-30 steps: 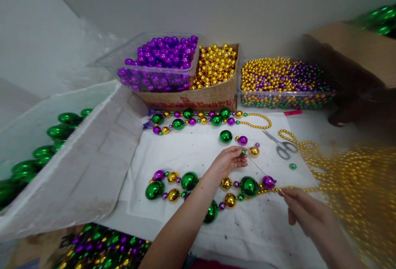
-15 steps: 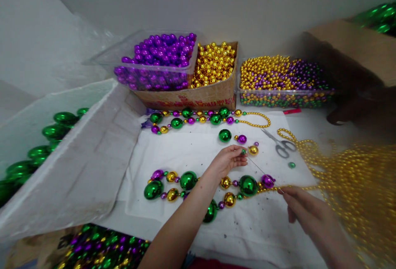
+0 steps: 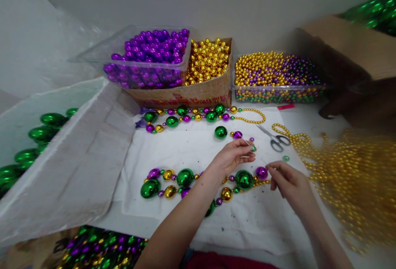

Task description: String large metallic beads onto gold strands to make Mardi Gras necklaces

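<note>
My left hand [image 3: 235, 154] is closed, pinching a small green bead [image 3: 253, 148] at its fingertips. My right hand [image 3: 286, 179] is closed too, with thumb and forefinger pinching a thin string beside a purple bead [image 3: 261, 173]. That bead sits at the right end of a strand of big green [image 3: 244, 179], gold and purple beads lying on the white cloth, partly hidden under my left forearm. Just beyond my left hand lie a loose large green bead [image 3: 220, 132], a purple bead [image 3: 237, 135] and a tiny lilac bead [image 3: 252, 139].
Scissors [image 3: 276, 140] and a small green bead [image 3: 286, 158] lie to the right, beside piled gold bead chains [image 3: 352, 178]. A second necklace [image 3: 211, 116] lies behind. Along the back stand a purple-bead tub [image 3: 148, 69], a gold-bead carton [image 3: 182, 96] and a mixed-bead tray [image 3: 278, 89]. A foam box [image 3: 93, 149] borders the left.
My right hand has moved up and left, closer to my left hand. My left hand has shifted slightly right, still pinching the small green bead. The whole view has shifted a little.
</note>
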### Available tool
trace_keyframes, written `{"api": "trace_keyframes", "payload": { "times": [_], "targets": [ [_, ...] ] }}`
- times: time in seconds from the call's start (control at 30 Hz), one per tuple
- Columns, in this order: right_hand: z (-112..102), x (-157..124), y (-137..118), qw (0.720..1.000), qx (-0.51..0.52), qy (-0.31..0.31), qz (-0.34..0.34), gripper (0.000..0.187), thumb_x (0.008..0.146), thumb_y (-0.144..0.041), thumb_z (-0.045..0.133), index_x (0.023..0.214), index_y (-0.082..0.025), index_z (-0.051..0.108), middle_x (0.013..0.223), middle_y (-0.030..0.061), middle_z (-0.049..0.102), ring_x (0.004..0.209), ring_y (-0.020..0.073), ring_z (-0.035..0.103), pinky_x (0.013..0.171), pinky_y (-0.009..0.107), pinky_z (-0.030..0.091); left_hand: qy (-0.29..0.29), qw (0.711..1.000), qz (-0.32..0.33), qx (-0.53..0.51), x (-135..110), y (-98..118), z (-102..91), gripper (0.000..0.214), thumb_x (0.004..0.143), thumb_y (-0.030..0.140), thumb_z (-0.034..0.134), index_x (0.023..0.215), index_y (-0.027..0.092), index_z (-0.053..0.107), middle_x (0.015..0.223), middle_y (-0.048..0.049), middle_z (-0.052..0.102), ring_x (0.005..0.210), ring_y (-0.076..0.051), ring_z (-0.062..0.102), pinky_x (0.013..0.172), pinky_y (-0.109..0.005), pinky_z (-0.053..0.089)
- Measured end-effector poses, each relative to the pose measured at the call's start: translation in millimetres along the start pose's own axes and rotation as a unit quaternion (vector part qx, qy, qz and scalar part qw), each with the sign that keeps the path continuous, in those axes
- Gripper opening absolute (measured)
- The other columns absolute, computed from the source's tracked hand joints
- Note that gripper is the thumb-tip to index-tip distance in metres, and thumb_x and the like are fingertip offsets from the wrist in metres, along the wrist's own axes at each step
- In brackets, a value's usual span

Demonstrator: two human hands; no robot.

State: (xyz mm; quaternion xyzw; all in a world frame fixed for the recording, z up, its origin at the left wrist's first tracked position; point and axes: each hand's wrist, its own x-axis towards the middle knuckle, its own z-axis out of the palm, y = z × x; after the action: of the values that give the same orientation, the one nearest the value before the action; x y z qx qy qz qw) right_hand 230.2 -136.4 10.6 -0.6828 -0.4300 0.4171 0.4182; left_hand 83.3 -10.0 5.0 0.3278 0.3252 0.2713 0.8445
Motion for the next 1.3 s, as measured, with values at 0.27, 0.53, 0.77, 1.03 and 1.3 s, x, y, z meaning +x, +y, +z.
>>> {"api": "trace_keyframes", "payload": {
  "times": [0.27,0.53,0.77,1.03,1.3],
  "targets": [
    [-26.0,24.1,1.1,0.966,-0.18,0.1,-0.155,0.04,0.088,-0.045,0.05,0.12,-0.023,0.06,0.12,0.0098,0.061,0.111,0.0268,0.052,0.085,0.04,0.044,0.012,0.976,0.116,0.182,5.0,16.9,30.0,0.016,0.082,0.028,0.063,0.086,0.016,0.073,0.107,-0.0093,0.069,0.093,-0.016,0.059,0.081,-0.028,0.043],
    [-9.8,25.4,-6.5,0.996,0.023,0.047,-0.073,0.023,0.083,-0.039,0.058,0.089,-0.019,0.068,0.078,0.0041,0.066,0.074,0.019,0.06,0.061,0.028,0.045,-0.014,0.967,0.152,0.205,-2.3,31.3,40.4,0.02,0.083,0.029,0.06,0.089,0.016,0.073,0.109,-0.009,0.068,0.091,-0.015,0.06,0.079,-0.025,0.045],
    [-32.1,16.5,-2.8,0.934,0.336,0.121,0.011,0.016,0.073,-0.031,0.073,0.084,-0.02,0.068,0.056,-0.0051,0.041,0.05,0.0063,0.034,0.043,0.017,0.026,0.094,0.958,0.16,0.218,7.0,47.6,-8.2,0.021,0.076,0.022,0.065,0.096,0.017,0.07,0.1,-0.0068,0.068,0.082,-0.014,0.061,0.074,-0.026,0.047],
    [-34.4,-3.1,3.2,0.934,0.323,0.15,0.026,0.016,0.075,-0.032,0.072,0.086,-0.02,0.069,0.06,-0.0031,0.043,0.052,0.0067,0.034,0.041,0.016,0.027,0.101,0.851,0.176,0.485,33.5,1.7,-19.4,0.024,0.07,0.016,0.068,0.094,0.021,0.068,0.097,-0.0063,0.061,0.094,-0.022,0.056,0.089,-0.031,0.041],
    [-30.5,-9.2,14.5,0.977,0.158,0.129,0.058,0.033,0.073,-0.044,0.071,0.093,-0.018,0.07,0.054,-0.0036,0.045,0.044,0.0078,0.035,0.037,0.019,0.027,0.061,0.831,0.169,0.526,46.7,-13.5,-18.0,0.029,0.071,0.013,0.064,0.099,0.019,0.065,0.092,-0.0065,0.06,0.09,-0.023,0.057,0.087,-0.039,0.045]
  ]
}}
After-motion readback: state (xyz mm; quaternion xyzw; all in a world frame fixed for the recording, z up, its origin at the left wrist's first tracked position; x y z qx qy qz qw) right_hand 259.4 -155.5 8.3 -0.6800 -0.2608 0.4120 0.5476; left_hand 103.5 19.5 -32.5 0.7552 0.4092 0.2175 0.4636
